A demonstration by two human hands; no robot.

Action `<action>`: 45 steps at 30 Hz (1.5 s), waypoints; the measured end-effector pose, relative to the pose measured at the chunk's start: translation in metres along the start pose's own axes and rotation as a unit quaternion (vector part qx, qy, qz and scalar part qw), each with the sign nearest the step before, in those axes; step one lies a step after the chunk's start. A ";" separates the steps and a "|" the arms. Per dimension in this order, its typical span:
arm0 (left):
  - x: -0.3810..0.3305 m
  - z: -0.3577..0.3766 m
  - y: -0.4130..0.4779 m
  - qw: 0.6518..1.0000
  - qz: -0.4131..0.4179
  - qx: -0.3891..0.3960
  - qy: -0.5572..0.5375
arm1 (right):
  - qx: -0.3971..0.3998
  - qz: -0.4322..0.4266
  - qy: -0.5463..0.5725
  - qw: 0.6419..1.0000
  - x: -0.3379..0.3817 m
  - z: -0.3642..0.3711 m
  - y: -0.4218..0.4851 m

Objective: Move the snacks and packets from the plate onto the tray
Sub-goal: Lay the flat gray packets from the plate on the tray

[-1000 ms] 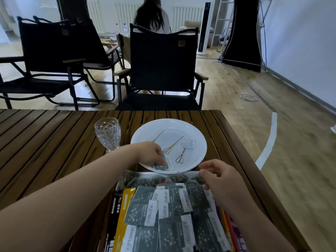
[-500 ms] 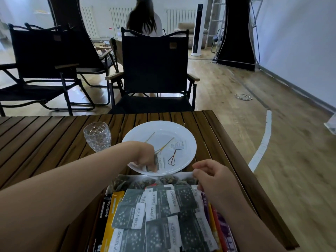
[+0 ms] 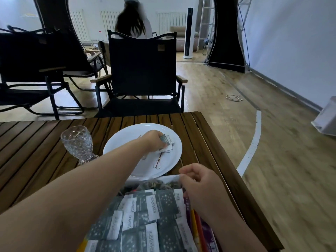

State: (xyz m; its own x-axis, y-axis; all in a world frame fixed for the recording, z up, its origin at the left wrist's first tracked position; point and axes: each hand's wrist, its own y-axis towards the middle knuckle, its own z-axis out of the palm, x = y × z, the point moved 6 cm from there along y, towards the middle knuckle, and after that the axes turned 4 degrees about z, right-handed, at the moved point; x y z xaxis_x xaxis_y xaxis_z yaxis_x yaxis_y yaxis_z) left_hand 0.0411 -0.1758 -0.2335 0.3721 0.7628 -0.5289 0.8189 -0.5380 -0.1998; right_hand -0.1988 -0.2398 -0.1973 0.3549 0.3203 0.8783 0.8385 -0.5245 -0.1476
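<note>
Packets: small grey-and-white paper packets (image 3: pixel 167 140), on the far right part of the round white plate (image 3: pixel 127 140), under the fingertips of the left hand (image 3: pixel 152 140).
Left hand: stretched out across the plate, fingers curled down over the packets and pinching them; number held too hard to tell.
Plate: set on the dark slatted wooden table (image 3: pixel 36 151), just beyond the tray's far rim; also carries thin wire-loop picks (image 3: pixel 157 163), just beside the packets on the near side.
Tray: pale-rimmed tray (image 3: pixel 170 177) nearest the body, heaped with overlapping grey packets of the same kind (image 3: pixel 145 215), darker snacks at the far end, coloured wrappers along the right edge.
Right hand: right hand (image 3: pixel 200 180) at the tray's far right corner, fingers curled; cannot tell whether pinching the rim, a packet or nothing.
Step in hand: most likely gathering the last packets off the plate.
Doing it well: pinch by an edge with the thumb underneath; lift straight up, clear of the wire loops to avoid a snag; carry low over the plate's near rim; lay flat on the middle of the heap, not its sloping edge.
Watch: cut-glass goblet (image 3: pixel 77 142) close beside the left forearm; keep the elbow in on the way back.
</note>
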 end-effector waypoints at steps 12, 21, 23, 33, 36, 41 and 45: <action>0.001 0.001 0.008 0.993 0.045 0.005 0.108 | 0.009 0.006 0.012 1.000 -0.001 -0.007 0.003; 0.009 0.005 -0.004 0.977 0.070 -0.001 0.202 | 0.013 0.004 0.017 1.000 0.004 0.008 -0.009; 0.008 0.005 -0.004 0.981 0.077 -0.006 0.181 | 0.007 0.007 0.010 1.000 0.002 0.004 -0.008; 0.024 -0.051 -0.043 0.975 0.130 -0.158 -0.091 | 0.007 0.025 0.013 1.000 -0.002 -0.008 0.001; 0.021 -0.066 -0.072 0.956 0.138 -0.176 -0.189 | 0.004 0.018 0.022 1.000 0.002 -0.009 -0.002; 0.021 -0.071 -0.128 0.868 0.082 -0.157 -0.465 | -0.009 -0.029 0.048 0.998 0.017 -0.003 -0.018; 0.020 -0.059 -0.175 0.787 0.010 -0.136 -0.601 | -0.003 -0.092 0.077 0.993 0.032 0.007 -0.034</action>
State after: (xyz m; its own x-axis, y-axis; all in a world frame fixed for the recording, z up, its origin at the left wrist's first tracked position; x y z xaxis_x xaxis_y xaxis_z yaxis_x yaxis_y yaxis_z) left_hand -0.0686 -0.0454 -0.1610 -0.1617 -0.2241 -0.9611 0.9424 -0.3240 -0.0830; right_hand -0.2132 -0.2062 -0.1672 0.1280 0.2880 0.9490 0.8805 -0.4733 0.0248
